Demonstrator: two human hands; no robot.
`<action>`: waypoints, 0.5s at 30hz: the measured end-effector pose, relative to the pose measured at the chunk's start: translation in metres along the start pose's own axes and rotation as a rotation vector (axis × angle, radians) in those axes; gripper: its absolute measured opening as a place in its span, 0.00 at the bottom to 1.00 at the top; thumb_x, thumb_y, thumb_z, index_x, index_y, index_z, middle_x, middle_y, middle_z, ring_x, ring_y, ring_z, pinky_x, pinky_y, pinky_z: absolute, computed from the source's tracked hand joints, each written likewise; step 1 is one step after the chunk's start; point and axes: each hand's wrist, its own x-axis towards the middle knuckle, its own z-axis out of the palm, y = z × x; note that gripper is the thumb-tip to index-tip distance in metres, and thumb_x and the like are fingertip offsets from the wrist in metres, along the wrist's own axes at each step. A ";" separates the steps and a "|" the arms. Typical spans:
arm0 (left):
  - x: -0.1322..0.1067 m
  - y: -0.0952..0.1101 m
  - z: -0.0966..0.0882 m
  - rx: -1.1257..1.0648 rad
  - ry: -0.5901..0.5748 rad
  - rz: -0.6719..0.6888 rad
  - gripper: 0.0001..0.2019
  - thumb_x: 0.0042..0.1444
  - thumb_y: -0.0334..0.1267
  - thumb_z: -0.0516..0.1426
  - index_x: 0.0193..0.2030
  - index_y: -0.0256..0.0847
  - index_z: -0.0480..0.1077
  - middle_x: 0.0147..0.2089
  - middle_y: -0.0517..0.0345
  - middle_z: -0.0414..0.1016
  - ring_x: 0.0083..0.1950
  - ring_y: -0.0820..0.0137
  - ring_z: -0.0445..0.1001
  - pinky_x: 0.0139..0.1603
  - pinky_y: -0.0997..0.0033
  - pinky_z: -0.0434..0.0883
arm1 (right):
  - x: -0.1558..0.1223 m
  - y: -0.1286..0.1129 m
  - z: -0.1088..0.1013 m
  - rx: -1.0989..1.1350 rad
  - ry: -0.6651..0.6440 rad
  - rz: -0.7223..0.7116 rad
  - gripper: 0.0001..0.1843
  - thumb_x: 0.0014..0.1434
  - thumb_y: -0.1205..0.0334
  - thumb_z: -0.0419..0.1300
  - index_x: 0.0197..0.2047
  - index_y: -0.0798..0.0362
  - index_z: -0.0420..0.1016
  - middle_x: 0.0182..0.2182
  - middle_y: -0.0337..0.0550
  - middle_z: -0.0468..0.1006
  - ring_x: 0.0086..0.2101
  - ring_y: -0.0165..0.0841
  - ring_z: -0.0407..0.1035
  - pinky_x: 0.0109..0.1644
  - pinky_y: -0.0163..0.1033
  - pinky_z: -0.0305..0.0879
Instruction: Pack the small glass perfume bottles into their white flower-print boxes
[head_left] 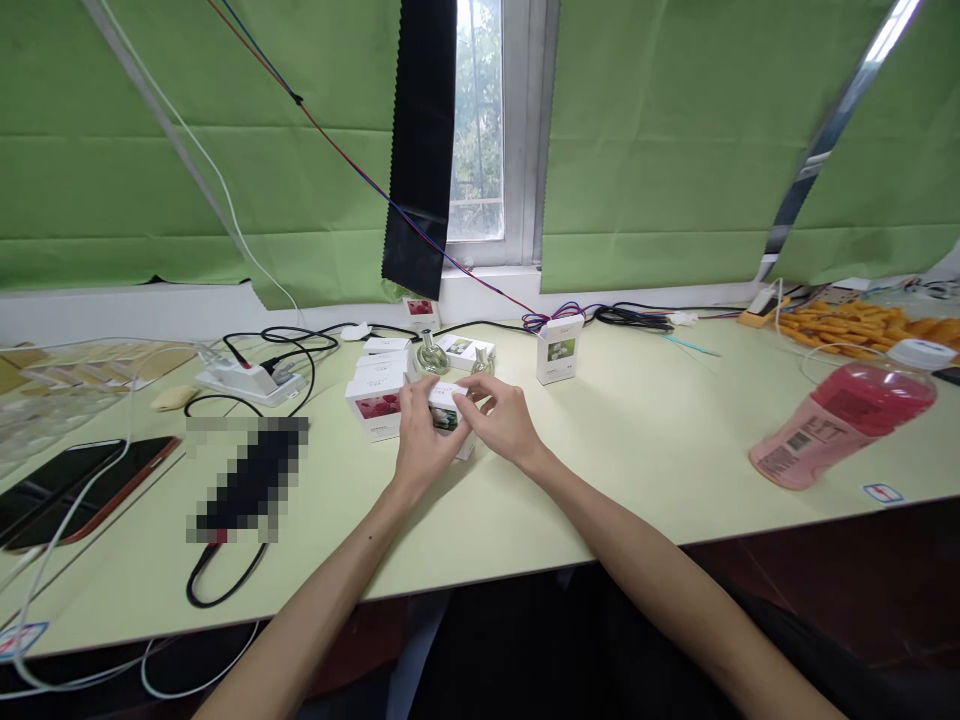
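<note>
My left hand (421,440) and my right hand (504,418) meet over the middle of the pale green table (615,470). Both are closed on one small white box (447,405) with a green picture on its side, held just above the tabletop. Directly behind the hands lie several similar white boxes, one with a red flower picture (373,406). Two small glass bottles (431,355) stand among them. Another white box (557,350) stands upright further right.
A pink drink bottle (847,415) lies at the right, with orange snacks (847,325) behind. At the left sit a power strip (251,380) with cables, a phone (82,485) and a blurred dark object (247,480). Green blinds and a window fill the back.
</note>
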 end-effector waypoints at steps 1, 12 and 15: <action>0.000 0.000 0.000 0.002 -0.002 -0.005 0.28 0.56 0.45 0.62 0.61 0.42 0.61 0.57 0.45 0.64 0.61 0.55 0.67 0.60 0.51 0.69 | 0.000 0.000 0.000 0.003 0.000 -0.002 0.07 0.59 0.58 0.63 0.40 0.51 0.79 0.37 0.40 0.83 0.34 0.31 0.76 0.34 0.34 0.71; -0.001 0.003 0.000 -0.010 -0.009 -0.018 0.27 0.57 0.44 0.61 0.62 0.44 0.61 0.57 0.45 0.63 0.62 0.55 0.67 0.61 0.50 0.69 | -0.001 -0.001 0.000 -0.005 -0.002 -0.020 0.08 0.59 0.58 0.62 0.40 0.50 0.79 0.38 0.40 0.83 0.35 0.32 0.77 0.35 0.34 0.72; -0.001 0.002 0.000 -0.019 0.000 -0.009 0.27 0.56 0.43 0.62 0.62 0.44 0.61 0.56 0.46 0.63 0.61 0.55 0.68 0.61 0.51 0.70 | 0.000 0.000 0.000 -0.003 -0.010 -0.010 0.08 0.59 0.58 0.62 0.40 0.50 0.79 0.38 0.40 0.83 0.35 0.32 0.77 0.34 0.34 0.71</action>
